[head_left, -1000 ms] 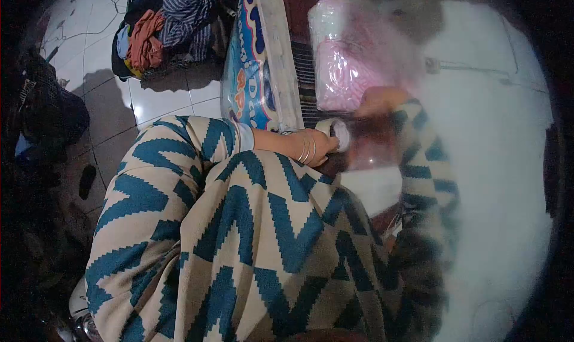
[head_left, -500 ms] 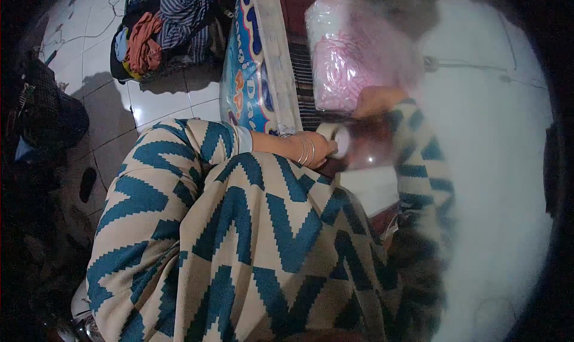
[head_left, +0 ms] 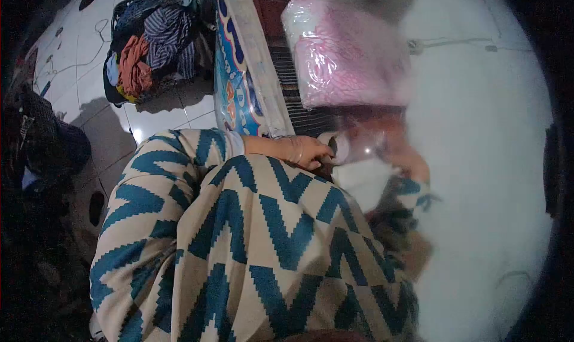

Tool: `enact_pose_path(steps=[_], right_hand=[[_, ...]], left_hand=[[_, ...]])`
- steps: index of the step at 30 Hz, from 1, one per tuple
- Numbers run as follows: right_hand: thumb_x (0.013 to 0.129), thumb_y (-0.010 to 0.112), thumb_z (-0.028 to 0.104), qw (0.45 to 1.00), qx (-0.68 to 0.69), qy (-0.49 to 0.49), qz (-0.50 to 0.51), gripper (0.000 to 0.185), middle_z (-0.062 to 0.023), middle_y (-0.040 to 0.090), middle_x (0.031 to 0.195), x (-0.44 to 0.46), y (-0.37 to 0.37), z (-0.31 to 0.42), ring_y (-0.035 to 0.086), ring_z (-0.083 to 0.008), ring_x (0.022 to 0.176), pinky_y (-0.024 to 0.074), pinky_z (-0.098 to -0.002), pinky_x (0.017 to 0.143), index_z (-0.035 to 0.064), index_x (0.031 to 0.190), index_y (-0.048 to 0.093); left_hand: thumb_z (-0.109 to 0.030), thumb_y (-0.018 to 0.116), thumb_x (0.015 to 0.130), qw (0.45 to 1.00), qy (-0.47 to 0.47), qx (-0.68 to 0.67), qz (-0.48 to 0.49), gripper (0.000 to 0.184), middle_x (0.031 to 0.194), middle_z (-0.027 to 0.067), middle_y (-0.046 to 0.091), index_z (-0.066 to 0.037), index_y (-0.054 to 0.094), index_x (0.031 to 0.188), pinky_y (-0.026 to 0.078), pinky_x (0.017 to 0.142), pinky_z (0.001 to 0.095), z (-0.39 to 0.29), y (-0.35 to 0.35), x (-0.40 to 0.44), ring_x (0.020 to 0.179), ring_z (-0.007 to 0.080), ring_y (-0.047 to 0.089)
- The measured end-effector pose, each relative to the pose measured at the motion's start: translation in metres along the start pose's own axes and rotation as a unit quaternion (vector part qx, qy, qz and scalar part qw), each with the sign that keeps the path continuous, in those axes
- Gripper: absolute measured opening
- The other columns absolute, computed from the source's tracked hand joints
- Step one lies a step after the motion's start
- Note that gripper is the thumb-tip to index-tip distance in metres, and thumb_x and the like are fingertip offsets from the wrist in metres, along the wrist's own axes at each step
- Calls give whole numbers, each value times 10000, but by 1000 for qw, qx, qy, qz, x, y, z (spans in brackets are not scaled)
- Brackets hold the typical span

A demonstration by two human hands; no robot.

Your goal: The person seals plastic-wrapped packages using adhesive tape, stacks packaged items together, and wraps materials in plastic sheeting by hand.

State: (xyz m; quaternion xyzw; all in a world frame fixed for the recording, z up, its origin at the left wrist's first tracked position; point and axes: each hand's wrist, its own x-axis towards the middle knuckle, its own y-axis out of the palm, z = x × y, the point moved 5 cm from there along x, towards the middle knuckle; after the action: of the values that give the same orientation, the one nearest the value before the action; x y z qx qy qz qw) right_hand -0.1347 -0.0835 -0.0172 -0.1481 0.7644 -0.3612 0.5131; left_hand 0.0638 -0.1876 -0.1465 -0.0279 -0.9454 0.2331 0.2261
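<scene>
My left hand (head_left: 311, 152), with thin bangles at the wrist, is closed on the near side of a roll of tape (head_left: 339, 147). My right hand (head_left: 409, 161) is a hazy blur to the right of the roll, beside a white sheet or block (head_left: 362, 179); its fingers cannot be made out. Beyond both hands lies a pink item in a clear, shiny plastic wrapper (head_left: 353, 55), with neither hand touching it.
Left of the wrapped item stands a blue printed panel (head_left: 239, 97) with a pale edge. A basket of clothes (head_left: 161, 43) rests on the tiled floor (head_left: 156, 122). Dark baskets stand at far left. White haze covers the right side.
My right hand has left the lower edge of the pink package and come down toward me, beside the white sheet. The view has shifted slightly. My left hand remains at the roll.
</scene>
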Motion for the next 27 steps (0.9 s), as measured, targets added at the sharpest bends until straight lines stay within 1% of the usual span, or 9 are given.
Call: enact_pose_path(steps=[1, 4, 5, 6, 9, 14, 16, 18, 27], right_hand=[[661, 679, 426, 999, 8, 12, -28, 436, -176, 624, 682, -1, 32, -20, 614, -292, 644, 470, -409, 583, -7, 705, 650], [686, 669, 409, 993, 30, 35, -113, 412, -182, 614, 667, 6, 136, -68, 608, -311, 632, 465, -420, 569, -2, 685, 638], [694, 665, 403, 989, 36, 41, -138, 405, -184, 610, 662, 10, 167, -80, 606, -317, 628, 463, -424, 564, 0, 679, 634], [702, 662, 398, 985, 41, 46, -163, 398, -186, 607, 657, 15, 193, -87, 604, -324, 624, 461, -428, 559, 2, 672, 631], [727, 652, 381, 967, 59, 61, -239, 382, -192, 597, 641, 19, 234, -94, 598, -343, 612, 456, -440, 544, 7, 652, 619], [742, 681, 362, 894, 183, 154, -379, 435, -170, 645, 839, -13, 137, -47, 623, -285, 763, 484, -374, 714, -16, 957, 654], [789, 668, 275, 894, 49, -1, -445, 324, -170, 654, 857, -19, 80, 4, 637, -273, 792, 492, -338, 711, -19, 925, 658], [785, 666, 227, 816, 444, 10, -371, 264, -153, 667, 858, 24, 59, 29, 640, -295, 797, 497, -315, 698, -2, 916, 666], [781, 585, 219, 878, 358, -84, -307, 212, -194, 645, 849, 93, -5, 158, 620, -357, 815, 485, -425, 746, 51, 861, 686]], left_hand=[[-166, 617, 798, 1000, 2, 3, 7, 428, 1011, 152, 620, -64, 492, 1194, 498, 817, 363, -1, -2, -6, 934, 273, 611], [-148, 566, 849, 953, -247, -172, -31, 389, 1051, 107, 607, -67, 467, 1217, 487, 827, 356, 14, -25, -27, 970, 227, 598], [-156, 532, 875, 836, -357, -383, -163, 343, 1047, 89, 604, -65, 468, 1199, 484, 827, 353, 13, -48, -34, 959, 214, 599], [-163, 498, 900, 644, -438, -559, -285, 299, 1042, 71, 601, -63, 470, 1180, 480, 826, 349, 16, -53, -43, 948, 202, 601], [-196, 459, 917, 550, -447, -610, -356, 249, 1013, 72, 604, -62, 482, 1126, 480, 820, 347, 44, -64, -45, 944, 212, 600], [-236, 422, 929, 562, -423, -636, -317, 219, 1033, 88, 592, -58, 498, 1031, 479, 826, 372, 70, -67, -28, 967, 231, 584], [-234, 406, 930, 554, -437, -635, -314, 207, 1031, 90, 589, -61, 505, 987, 490, 801, 386, 64, -70, -28, 951, 246, 591], [-228, 397, 928, 556, -440, -631, -317, 207, 1021, 92, 589, -62, 506, 987, 496, 784, 389, 64, -70, -26, 941, 250, 595], [-247, 348, 919, 560, -418, -659, -278, 281, 1026, 92, 585, -65, 502, 1068, 441, 868, 432, 96, -63, -17, 985, 244, 574]])
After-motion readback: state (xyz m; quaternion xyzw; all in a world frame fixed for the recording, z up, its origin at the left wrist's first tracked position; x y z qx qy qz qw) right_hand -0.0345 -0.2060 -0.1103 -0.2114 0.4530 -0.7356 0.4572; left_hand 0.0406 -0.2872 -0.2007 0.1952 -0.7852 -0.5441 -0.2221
